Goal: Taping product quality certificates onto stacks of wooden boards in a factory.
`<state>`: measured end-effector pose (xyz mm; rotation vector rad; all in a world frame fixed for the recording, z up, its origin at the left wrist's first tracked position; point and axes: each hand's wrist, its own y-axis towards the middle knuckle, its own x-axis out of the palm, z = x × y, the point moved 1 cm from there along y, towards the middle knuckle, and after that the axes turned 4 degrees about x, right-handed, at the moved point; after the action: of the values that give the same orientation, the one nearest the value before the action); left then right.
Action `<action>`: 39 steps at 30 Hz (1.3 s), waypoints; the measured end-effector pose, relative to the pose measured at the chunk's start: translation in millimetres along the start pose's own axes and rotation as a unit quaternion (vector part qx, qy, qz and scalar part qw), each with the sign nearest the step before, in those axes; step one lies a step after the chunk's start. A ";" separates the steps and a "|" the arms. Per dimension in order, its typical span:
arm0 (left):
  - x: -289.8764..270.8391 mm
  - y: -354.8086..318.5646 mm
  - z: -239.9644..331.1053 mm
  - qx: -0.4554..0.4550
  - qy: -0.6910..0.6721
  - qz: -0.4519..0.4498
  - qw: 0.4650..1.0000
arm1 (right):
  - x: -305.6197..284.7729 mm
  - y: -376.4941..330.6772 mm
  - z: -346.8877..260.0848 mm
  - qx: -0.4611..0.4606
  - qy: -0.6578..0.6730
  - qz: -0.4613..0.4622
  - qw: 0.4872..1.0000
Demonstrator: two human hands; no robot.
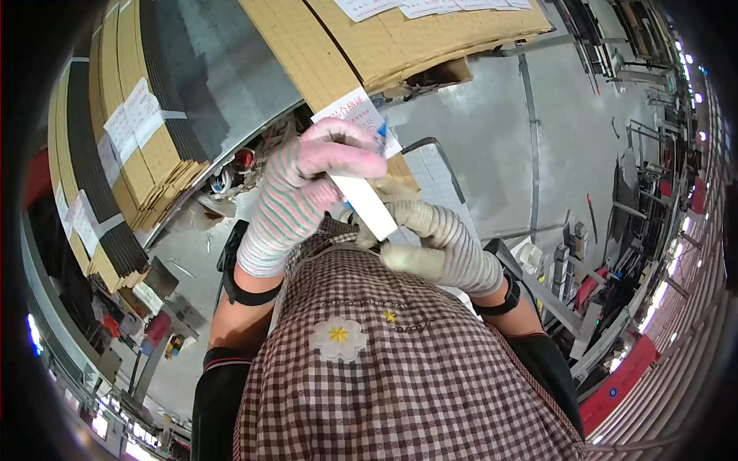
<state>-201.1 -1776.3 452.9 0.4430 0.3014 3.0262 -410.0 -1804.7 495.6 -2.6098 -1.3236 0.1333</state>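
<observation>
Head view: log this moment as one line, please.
left hand: gloved, gripping white strip | right hand: gloved, at strip's lower end | behind: stacked cardboard sheets | checked apron

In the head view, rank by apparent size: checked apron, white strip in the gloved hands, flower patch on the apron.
1. checked apron, though nearest the camera.
2. white strip.
3. flower patch; it looks close to the strip, so that order is unsure.

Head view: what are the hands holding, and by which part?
Both hands grip one white flat strip: the left hand closes over its upper end, the right hand is at its lower end.
</observation>
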 end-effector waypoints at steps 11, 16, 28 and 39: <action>36.7 -41.7 -1.7 -0.053 0.171 0.167 0.970 | 2.8 0.3 12.4 -0.214 -0.420 0.169 0.866; 35.9 -46.6 -15.5 -0.128 0.117 0.205 0.963 | 4.8 4.0 13.1 -0.194 -0.497 0.150 0.833; -13.7 -84.2 -31.4 -0.279 0.300 0.273 0.870 | -65.1 44.5 -13.0 0.129 -0.412 -0.010 0.902; -29.8 -68.3 -253.2 -0.274 -0.443 0.244 0.818 | -39.7 64.4 71.7 -0.109 -0.484 0.388 0.777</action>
<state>-243.4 -1758.7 193.0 1.9505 -0.8238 2.6622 -395.5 -1863.1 410.5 -3.2086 -0.2314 1.7166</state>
